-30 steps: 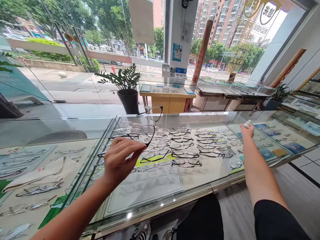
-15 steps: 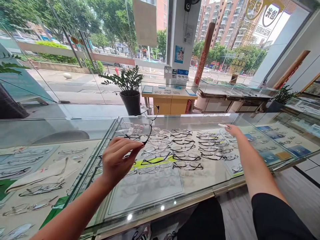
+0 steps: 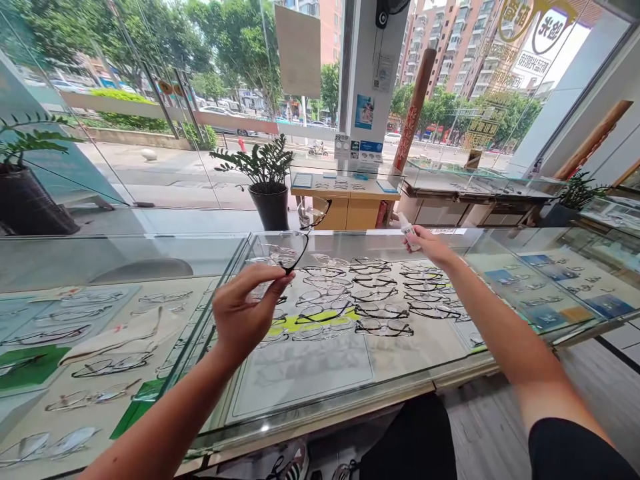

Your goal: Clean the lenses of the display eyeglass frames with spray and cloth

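1. While the left hand [image 3: 247, 303] pinches one end of the eyeglasses [image 3: 306, 243] between thumb and forefinger, the frame is held on end above the glass display counter [image 3: 310, 380], one lens over the other, its long axis rising up and slightly rightward from those fingertips.
2. The right hand [image 3: 425, 243] has its fingers wrapped around a small white bottle [image 3: 407, 229], its nozzle up and leaning left, towards the eyeglasses.
3. Bottle and lenses are well apart, the bottle lying to the right; the left hand is nearer the lenses.
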Demonstrator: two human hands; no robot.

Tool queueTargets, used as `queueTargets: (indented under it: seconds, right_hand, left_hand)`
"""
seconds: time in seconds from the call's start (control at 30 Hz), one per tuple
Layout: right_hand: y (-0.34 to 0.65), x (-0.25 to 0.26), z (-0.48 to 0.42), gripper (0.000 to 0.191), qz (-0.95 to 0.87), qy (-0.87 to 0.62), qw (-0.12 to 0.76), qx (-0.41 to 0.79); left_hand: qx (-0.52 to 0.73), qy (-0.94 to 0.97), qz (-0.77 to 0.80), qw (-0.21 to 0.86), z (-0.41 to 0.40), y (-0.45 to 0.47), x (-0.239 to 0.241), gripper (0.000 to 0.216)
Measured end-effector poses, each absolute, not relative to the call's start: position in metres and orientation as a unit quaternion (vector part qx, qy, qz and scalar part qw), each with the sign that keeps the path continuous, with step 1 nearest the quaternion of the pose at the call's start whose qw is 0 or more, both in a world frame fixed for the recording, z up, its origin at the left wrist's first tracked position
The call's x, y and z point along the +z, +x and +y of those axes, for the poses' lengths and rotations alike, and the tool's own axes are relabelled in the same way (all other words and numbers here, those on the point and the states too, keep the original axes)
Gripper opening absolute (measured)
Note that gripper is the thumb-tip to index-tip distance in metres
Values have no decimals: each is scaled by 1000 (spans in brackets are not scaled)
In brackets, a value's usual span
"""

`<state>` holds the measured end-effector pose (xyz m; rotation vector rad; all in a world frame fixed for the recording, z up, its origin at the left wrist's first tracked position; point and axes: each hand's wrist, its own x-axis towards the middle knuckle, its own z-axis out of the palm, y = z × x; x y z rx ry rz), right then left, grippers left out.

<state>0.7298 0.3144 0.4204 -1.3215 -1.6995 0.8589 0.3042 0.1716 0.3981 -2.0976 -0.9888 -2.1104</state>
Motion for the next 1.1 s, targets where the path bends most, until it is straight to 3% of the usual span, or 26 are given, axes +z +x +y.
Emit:
queueTargets:
  seconds: [0.13,0.27,0.37,0.53,0.7,0.8,1.0,1.1]
  right_hand:
    - [621,419,255,50,-677,-342,419,499]
    - [547,413,207,42,-624,-307,423,581]
    - [518,411,194,41,-601,-304,461,578]
    - [492,406,197,45,-649,-295,528,461]
    - [485,399,196,42,-734,-276,544,298]
    - [487,398,191,48,-761,-287,521,259]
    - [490,399,183,50,-762,-284,520,263]
    - [493,402,184,51,-673,-293,578,357]
  left_hand:
    - [-692,-633,-298,-176,169,307,406,14]
    - [-685,-614,-282,-271,176,310,407,24]
    - [-661,-600,-282,-351,181,314,400,27]
    - [-627,-554,-263,-480,183,326,390,30]
    - [-643,-511,-257,-509,181,333,389,35]
    - [-647,-488,-265,-522,181,332,389,38]
    - [-677,-528,-274,-434,180,328,393,35]
    - [-681,-547,-262,-409,178,327,397,27]
